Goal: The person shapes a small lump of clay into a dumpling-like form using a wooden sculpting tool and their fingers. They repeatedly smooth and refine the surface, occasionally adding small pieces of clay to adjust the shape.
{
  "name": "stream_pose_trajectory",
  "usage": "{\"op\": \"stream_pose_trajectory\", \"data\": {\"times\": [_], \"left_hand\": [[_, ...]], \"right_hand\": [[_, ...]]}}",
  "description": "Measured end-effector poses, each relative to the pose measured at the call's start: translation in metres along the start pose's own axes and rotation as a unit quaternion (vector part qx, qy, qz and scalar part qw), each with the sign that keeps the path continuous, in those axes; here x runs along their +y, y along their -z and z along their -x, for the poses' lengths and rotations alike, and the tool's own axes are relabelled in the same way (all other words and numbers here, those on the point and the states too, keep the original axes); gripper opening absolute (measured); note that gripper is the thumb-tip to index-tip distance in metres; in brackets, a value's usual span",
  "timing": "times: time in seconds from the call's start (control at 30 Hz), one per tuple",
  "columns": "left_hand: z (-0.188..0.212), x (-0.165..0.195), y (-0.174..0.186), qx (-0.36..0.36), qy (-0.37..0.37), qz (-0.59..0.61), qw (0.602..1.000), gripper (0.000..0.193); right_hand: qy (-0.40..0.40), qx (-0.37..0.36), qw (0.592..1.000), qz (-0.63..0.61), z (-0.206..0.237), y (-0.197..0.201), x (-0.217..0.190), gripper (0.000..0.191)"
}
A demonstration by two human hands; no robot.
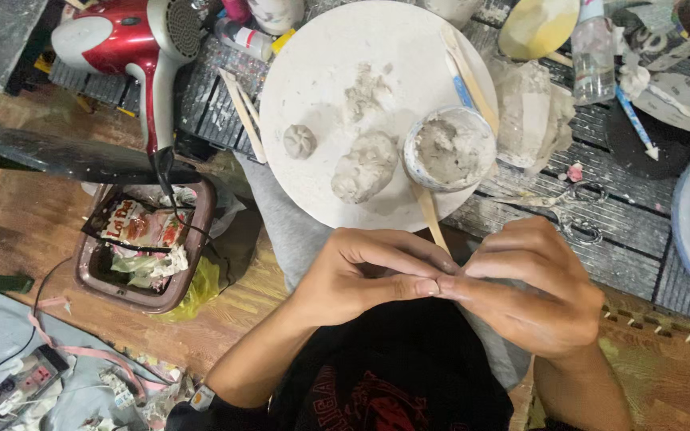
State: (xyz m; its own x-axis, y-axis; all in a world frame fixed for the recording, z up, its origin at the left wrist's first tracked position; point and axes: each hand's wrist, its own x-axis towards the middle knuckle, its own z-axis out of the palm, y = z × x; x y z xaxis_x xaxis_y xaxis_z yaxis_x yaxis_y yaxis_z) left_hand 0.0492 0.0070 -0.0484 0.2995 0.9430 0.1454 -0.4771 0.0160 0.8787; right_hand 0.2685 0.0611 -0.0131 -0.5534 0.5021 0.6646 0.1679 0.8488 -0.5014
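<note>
My left hand (361, 275) and my right hand (529, 291) meet just below a round white board (321, 48), fingers curled, thumbs and fingertips pressed together at the middle. Whatever is pinched between them is hidden by the fingers. On the board lie a small grey clay ball (299, 141), a larger lumpy clay piece (365, 166) and a small cup of grey clay paste (450, 149). A wooden stick (433, 219) pokes out from under the cup toward my hands.
A red hair dryer (133, 40) lies at the upper left, its cord running down. A brown bin (145, 239) with wrappers sits on the wooden floor. Scissors (573, 207), a clear bottle (592, 52), a blue tool (636, 124) and plastic wrap (529, 112) crowd the right.
</note>
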Motion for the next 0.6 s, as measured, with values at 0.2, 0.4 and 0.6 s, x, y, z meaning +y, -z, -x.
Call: {"op": "stream_pose_trajectory", "data": {"times": [0.2,0.4,0.6], "left_hand": [[0.012,0.025,0.009,0.089,-0.083,-0.33,0.936,0.021],[0.002,0.067,0.083,0.231,-0.138,-0.578,0.771,0.066],[-0.007,0.056,0.11,0.156,-0.086,-0.626,0.759,0.066]], "right_hand": [[-0.031,-0.003,0.999,-0.005,0.002,-0.003,0.003,0.025],[-0.035,0.008,0.998,-0.043,0.003,-0.003,0.003,0.026],[-0.05,0.008,0.997,-0.053,0.002,-0.005,0.002,0.025]]}}
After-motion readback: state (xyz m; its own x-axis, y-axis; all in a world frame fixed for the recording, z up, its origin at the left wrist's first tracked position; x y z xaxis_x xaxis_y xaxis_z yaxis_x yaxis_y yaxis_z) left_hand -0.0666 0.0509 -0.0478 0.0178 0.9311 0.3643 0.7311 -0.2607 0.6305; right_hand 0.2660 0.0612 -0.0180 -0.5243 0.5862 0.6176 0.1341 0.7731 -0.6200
